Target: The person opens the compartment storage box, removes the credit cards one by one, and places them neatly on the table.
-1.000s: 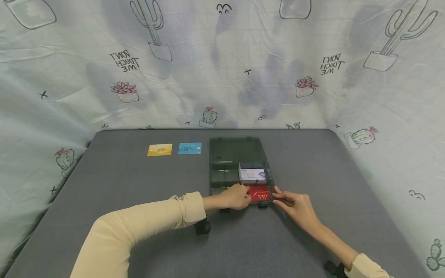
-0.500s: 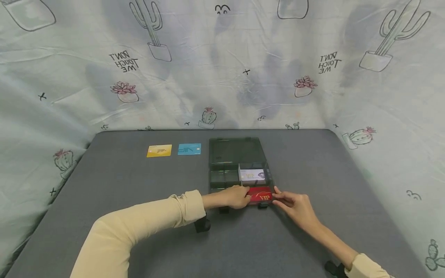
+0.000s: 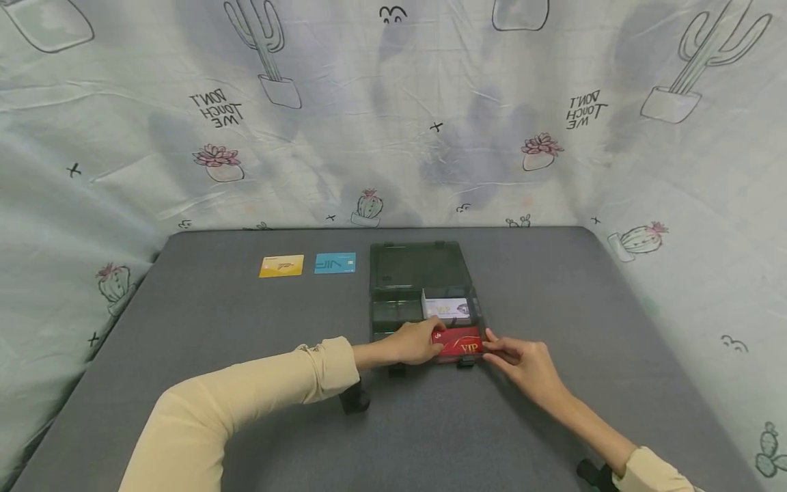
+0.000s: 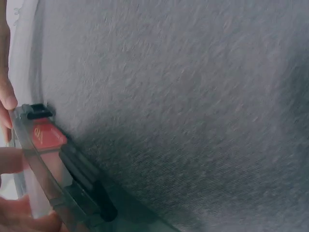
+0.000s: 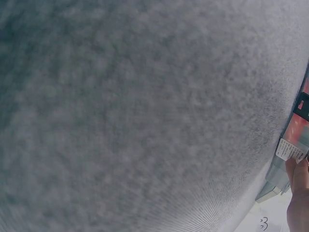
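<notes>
A dark green see-through compartment box [image 3: 396,311] lies with its lid [image 3: 416,266] folded back. Over its front right compartment is a red VIP card [image 3: 461,342], its left end pinched by the left hand [image 3: 415,343] with the index finger at the top corner and the thumb below. At the box's right wall, the right hand [image 3: 522,365] grips the edge with thumb and fingertips. White VIP cards [image 3: 447,309] sit in the back right compartment. In the right wrist view, the right fingers [image 5: 299,176] touch the wall by a white label [image 5: 289,150].
A yellow card [image 3: 281,266] and a blue card [image 3: 335,263] lie on the grey table [image 3: 295,307], left of the box. Black latches [image 3: 466,362] stick out from the box's front edge. Printed cloth [image 3: 393,123] hangs around the table's back and sides.
The red card has shifted slightly right and more of its left end shows. The left index finger has moved up to the card's top corner. The right hand holds its place.
</notes>
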Motion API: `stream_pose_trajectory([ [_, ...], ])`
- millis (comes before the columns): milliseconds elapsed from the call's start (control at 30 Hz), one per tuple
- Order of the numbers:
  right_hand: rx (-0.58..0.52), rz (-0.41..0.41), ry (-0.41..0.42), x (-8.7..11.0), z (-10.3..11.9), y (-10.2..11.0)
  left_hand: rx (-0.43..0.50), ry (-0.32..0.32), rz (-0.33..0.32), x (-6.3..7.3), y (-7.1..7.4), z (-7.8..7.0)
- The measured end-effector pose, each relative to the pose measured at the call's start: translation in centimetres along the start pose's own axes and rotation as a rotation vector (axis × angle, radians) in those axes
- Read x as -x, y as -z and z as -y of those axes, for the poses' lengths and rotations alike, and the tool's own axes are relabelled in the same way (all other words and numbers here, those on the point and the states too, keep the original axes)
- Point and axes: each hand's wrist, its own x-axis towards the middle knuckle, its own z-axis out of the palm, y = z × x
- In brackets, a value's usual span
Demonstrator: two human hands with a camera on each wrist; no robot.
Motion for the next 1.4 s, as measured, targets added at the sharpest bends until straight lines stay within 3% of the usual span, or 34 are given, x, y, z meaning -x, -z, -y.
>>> stream_pose_trajectory([
  [167, -0.031, 0.003, -0.002, -0.1, 0.0, 0.1, -0.015, -0.119, -0.156, 0.8, -0.1, 0.1],
  [367, -0.039, 0.004, 0.003, 0.0, -0.1, 0.1, -0.147, -0.204, -0.279, 0.7, -0.8, 0.5],
  [500, -0.059, -0.007, 0.019, 0.0, -0.1, 0.1, -0.223, -0.331, -0.327, 0.1, -1.1, 0.6],
  [600, -0.064, -0.011, 0.026, 0.0, -0.1, 0.1, -0.206, -0.393, -0.315, -0.5, -0.9, 0.5],
  [667, -0.056, -0.012, 0.025, 0.1, 0.0, 0.0, -0.151, -0.39, -0.298, -0.9, -0.6, 0.5],
  [900, -0.107, 0.012, -0.014, 0.1, 0.0, 0.0, 0.167, -0.287, -0.293, -2.1, 1.0, 1.4],
  [1000, -0.123, 0.025, -0.03, 0.1, 0.1, 0.0, 0.233, -0.254, -0.298, -2.1, 1.2, 2.2],
  [1100, -0.108, 0.027, -0.033, 0.1, 0.1, 0.0, 0.244, -0.267, -0.273, -1.7, 1.4, 2.8],
  [1233, -0.078, 0.011, -0.014, 0.1, 0.0, 0.0, 0.189, -0.312, -0.214, -1.1, 1.6, 3.4],
  [1400, -0.073, 0.002, 0.001, 0.1, -0.1, 0.0, 0.085, -0.268, -0.175, -0.4, 1.8, 3.7],
])
